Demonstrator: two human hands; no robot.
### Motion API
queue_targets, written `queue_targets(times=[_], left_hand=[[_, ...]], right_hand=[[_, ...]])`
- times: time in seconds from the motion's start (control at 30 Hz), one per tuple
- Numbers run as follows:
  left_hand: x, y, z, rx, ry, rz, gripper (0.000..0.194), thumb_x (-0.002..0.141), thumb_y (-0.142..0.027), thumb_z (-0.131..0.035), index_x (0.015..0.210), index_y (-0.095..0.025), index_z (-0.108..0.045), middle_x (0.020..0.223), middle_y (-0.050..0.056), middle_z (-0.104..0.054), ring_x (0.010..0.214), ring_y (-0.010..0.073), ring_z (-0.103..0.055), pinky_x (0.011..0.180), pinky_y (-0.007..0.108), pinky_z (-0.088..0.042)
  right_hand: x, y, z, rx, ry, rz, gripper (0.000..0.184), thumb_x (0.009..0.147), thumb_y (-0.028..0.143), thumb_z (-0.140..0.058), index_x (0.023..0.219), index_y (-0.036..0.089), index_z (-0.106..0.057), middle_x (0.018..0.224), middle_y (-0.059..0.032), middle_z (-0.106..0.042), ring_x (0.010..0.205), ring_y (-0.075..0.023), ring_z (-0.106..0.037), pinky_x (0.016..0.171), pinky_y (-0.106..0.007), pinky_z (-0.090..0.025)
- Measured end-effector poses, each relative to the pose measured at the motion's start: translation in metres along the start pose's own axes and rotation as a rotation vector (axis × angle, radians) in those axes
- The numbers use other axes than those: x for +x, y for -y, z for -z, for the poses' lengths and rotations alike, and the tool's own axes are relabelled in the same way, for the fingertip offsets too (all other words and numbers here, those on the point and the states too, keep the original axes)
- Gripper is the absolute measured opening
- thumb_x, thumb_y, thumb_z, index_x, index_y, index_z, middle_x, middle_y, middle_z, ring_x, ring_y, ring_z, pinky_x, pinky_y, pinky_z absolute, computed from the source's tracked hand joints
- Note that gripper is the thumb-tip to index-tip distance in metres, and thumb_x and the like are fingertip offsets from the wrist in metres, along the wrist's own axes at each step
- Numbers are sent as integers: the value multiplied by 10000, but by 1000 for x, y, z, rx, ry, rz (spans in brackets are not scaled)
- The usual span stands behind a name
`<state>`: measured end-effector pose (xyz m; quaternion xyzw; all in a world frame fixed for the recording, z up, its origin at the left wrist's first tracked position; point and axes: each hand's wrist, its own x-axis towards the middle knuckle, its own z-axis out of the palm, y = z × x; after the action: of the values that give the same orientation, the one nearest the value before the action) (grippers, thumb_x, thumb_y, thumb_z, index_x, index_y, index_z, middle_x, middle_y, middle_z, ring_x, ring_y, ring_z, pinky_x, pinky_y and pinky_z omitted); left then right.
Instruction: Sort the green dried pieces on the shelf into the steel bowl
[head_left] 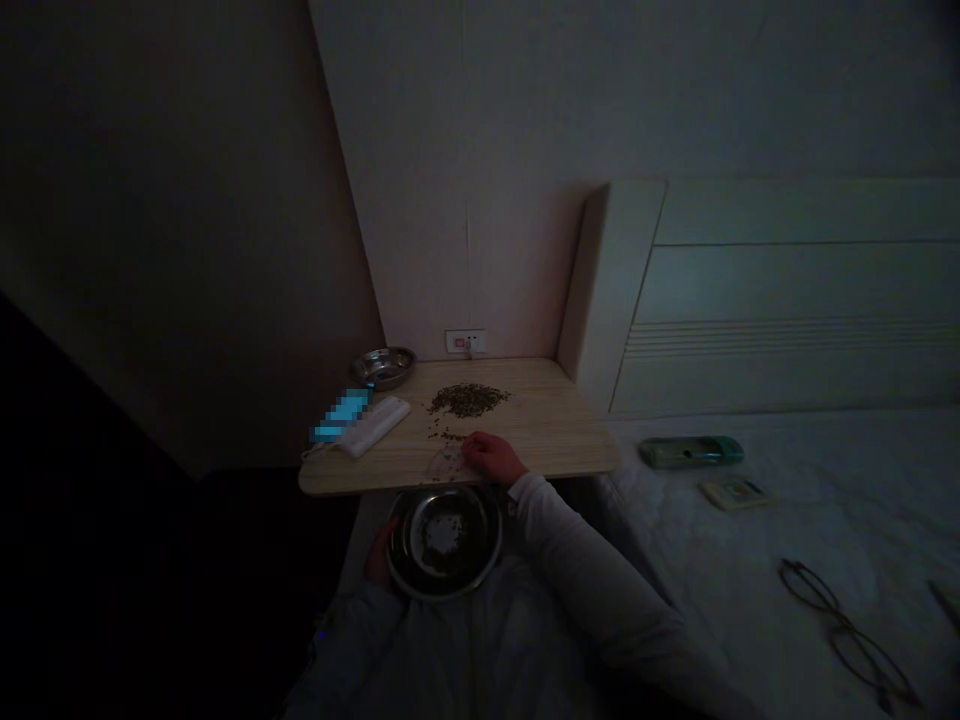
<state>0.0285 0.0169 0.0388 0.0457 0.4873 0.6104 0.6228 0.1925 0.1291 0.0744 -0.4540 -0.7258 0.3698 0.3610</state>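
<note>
My left hand (380, 556) is closed on the left rim of a round metal bowl (493, 560), held over my lap just below the table's front edge. Small dark bits, like seeds or dried grains, lie inside the bowl. Over the front of the wooden table, my right hand (493, 459) has its fingers curled together; what they hold, if anything, is hard to see. Beside its fingertips lies a pale, see-through round piece (444, 464), with a few loose grains around it. Farther back on the table spreads a pile of the grains (470, 399).
A second metal bowl (384, 368) stands at the table's (555, 430) back left. In front of it are a blurred-out lit screen (341, 415) and a white power strip (376, 427). On the bed at right lie a green case (690, 452), a small packet (733, 493) and a dark looped cord (840, 620).
</note>
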Motion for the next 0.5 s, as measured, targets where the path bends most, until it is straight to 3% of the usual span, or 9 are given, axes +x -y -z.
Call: queue_targets(times=[0.3, 0.5], left_hand=[[1, 0, 2, -13, 32, 27, 231, 683, -169, -429, 568, -141, -627, 550, 42, -652, 729, 205, -598, 736, 282, -432], [3, -1, 2, -11, -37, -15, 206, 659, -126, -435, 534, -159, -596, 497, 24, -629, 617, 170, -607, 719, 291, -433]], right_hand=[[1, -2, -1, -16, 14, 5, 147, 638, 234, -461, 716, 166, -566, 636, 17, -569, 589, -86, -477, 560, -193, -350], [-3, 2, 1, -12, 27, 26, 140, 639, 225, -461, 700, 160, -569, 658, 12, -575, 615, -90, -484, 583, -199, -358]])
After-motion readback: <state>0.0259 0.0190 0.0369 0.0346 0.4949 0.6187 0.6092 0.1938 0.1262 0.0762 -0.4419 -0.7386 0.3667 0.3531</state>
